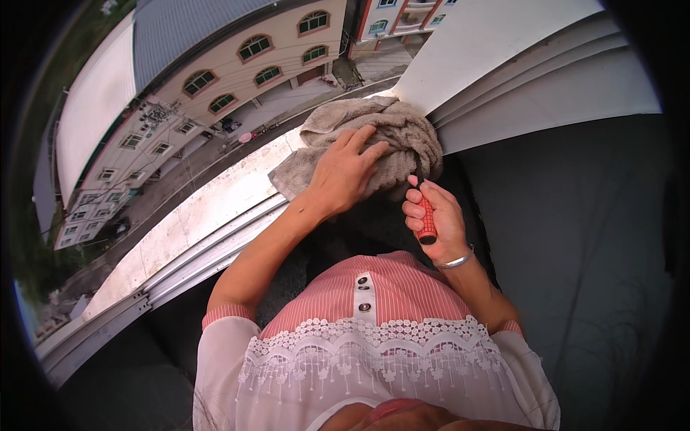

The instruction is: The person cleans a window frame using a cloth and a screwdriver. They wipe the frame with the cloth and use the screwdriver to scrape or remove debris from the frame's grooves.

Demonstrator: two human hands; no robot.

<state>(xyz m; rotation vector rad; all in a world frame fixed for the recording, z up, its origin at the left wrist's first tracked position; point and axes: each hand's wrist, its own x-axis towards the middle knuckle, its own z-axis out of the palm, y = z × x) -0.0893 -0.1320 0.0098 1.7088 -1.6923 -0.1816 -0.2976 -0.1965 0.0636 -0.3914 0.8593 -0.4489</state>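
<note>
A bunched grey-brown towel (384,144) lies on the window ledge. On its near left side my left hand (343,169) rests with fingers stretched out and apart, pressing on the cloth. My right hand (440,219) is closed around the red, black-ended handle of a hand tool (427,221), just below the towel's right edge. The tool's far end runs in toward the towel and is hidden there, so its exact kind does not show. A silver bracelet (456,260) circles my right wrist.
A white window track (215,248) and a pale outer ledge (183,223) run from lower left toward the towel. Past the ledge is an open drop to a street and buildings (237,65). A white frame (496,50) rises at upper right, beside a dark panel (575,237).
</note>
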